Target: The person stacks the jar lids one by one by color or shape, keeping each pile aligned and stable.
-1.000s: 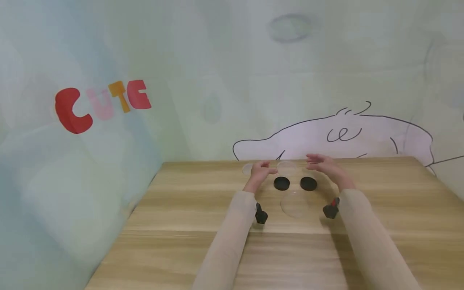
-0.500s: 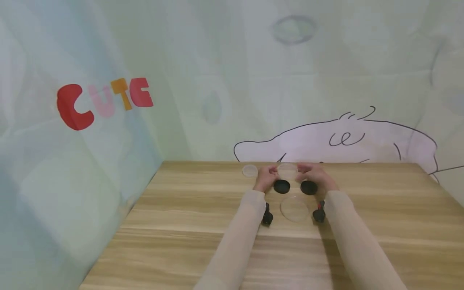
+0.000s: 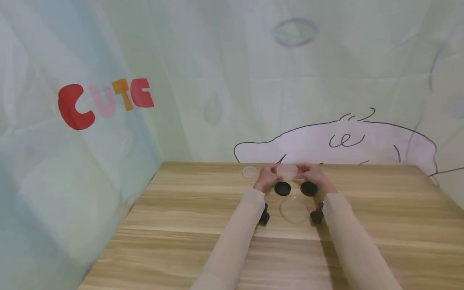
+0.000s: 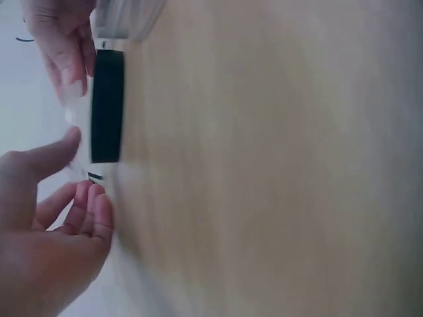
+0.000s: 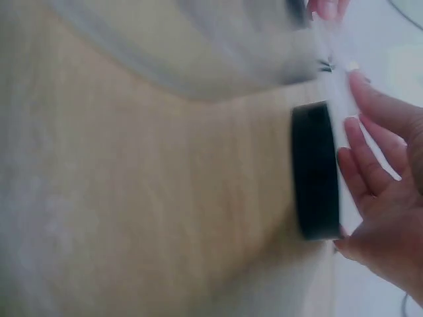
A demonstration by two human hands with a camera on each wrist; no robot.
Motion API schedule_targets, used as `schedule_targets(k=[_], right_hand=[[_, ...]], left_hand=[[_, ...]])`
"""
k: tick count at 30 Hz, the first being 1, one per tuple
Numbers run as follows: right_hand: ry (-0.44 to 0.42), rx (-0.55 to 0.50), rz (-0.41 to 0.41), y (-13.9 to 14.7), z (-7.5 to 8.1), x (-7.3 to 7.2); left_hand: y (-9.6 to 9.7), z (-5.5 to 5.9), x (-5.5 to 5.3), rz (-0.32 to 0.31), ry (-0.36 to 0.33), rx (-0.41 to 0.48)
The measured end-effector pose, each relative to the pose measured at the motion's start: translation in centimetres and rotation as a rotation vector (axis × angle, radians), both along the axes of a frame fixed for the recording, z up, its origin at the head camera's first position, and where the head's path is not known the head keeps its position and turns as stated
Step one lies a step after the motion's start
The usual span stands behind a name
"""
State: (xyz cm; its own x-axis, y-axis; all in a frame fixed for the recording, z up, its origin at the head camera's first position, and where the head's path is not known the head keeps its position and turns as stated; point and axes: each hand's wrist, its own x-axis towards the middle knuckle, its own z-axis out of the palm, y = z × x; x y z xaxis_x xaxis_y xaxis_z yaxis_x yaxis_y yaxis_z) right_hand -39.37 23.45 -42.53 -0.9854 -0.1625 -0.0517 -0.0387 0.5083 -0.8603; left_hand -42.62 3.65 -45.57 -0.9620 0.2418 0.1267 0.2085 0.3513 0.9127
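A clear round plastic piece (image 3: 287, 172) is between the hands at the back of the table in the head view. My left hand (image 3: 267, 178) grips its left edge with thumb and fingers, and my right hand (image 3: 314, 177) grips its right edge. In the right wrist view the right hand (image 5: 386, 155) has its fingertips on the see-through edge. Just in front of the hands sit a left black round disc (image 3: 282, 188) and a right black round disc (image 3: 309, 188). Nearer the body stands a larger clear round container (image 3: 294, 210); its walls show in the right wrist view.
A smaller clear disc (image 3: 249, 172) lies left of the left hand near the table's back edge. The wooden table (image 3: 163, 217) meets a printed cloth backdrop (image 3: 203, 80) at the back and left.
Both hands have come inward and down to the clear round piece from either side and taken hold of it. It now looks slightly tilted. The black discs stay in place.
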Motion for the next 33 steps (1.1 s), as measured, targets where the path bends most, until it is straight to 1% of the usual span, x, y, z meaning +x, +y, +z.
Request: schedule_targets(k=[1,2,4,5,6,7,8,10,12,14,15,17,18,20,23,27,29,33], right_hand=[[0.022,-0.012,-0.006,-0.1,0.3,0.3],[0.045,-0.029,-0.012,-0.2,0.7,0.6],[0.095,-0.045,-0.015,-0.4,1.6,1.6],[0.113,-0.054,-0.013,-0.6,2.1,2.2],[0.123,-0.087,-0.009,-0.7,2.5,2.9],[0.137,-0.117,-0.004,-0.7,2.9,3.6],[0.146,-0.145,0.004,-0.8,3.2,4.3],[0.155,-0.186,0.018,-0.7,3.8,5.8],[0.179,-0.214,0.042,-0.6,4.3,7.1],[0.197,-0.205,0.066,-0.4,4.8,8.2],[0.201,-0.203,0.079,-0.3,5.0,8.7],[0.204,-0.205,0.110,-0.1,5.3,9.6],[0.195,-0.203,0.120,0.0,5.5,10.0],[0.175,-0.192,0.134,0.3,5.8,10.6],[0.153,-0.147,0.151,0.6,6.1,11.2],[0.126,-0.118,0.191,0.8,5.7,11.4],[0.113,-0.121,0.214,0.9,5.4,11.3],[0.097,-0.106,0.241,0.9,5.0,11.3]], left_hand=[[-0.1,-0.2,-0.2,-0.006,0.006,0.026],[-0.2,0.0,0.0,-0.001,0.008,0.056],[-0.4,0.7,1.1,0.004,0.016,0.107],[-0.6,2.3,2.7,0.023,-0.024,0.101],[-0.8,3.1,3.8,0.031,-0.019,0.109],[-1.0,3.8,4.8,0.025,-0.015,0.111],[-1.1,4.7,6.0,0.022,-0.012,0.105],[-1.6,5.6,7.7,-0.001,0.022,0.096],[-2.0,6.1,9.2,-0.030,0.076,0.068],[-2.3,6.5,10.4,-0.052,0.160,0.044],[-2.4,6.4,10.8,-0.064,0.198,0.045],[-2.6,6.4,11.7,-0.077,0.253,0.038],[-2.6,6.4,12.1,-0.083,0.269,0.041],[-2.6,6.3,12.7,-0.100,0.267,0.065],[-2.4,6.0,13.1,-0.112,0.225,0.129],[-2.2,5.3,13.4,-0.106,0.156,0.228],[-2.1,4.9,13.6,-0.097,0.134,0.235],[-2.3,4.4,14.2,-0.082,0.113,0.212]])
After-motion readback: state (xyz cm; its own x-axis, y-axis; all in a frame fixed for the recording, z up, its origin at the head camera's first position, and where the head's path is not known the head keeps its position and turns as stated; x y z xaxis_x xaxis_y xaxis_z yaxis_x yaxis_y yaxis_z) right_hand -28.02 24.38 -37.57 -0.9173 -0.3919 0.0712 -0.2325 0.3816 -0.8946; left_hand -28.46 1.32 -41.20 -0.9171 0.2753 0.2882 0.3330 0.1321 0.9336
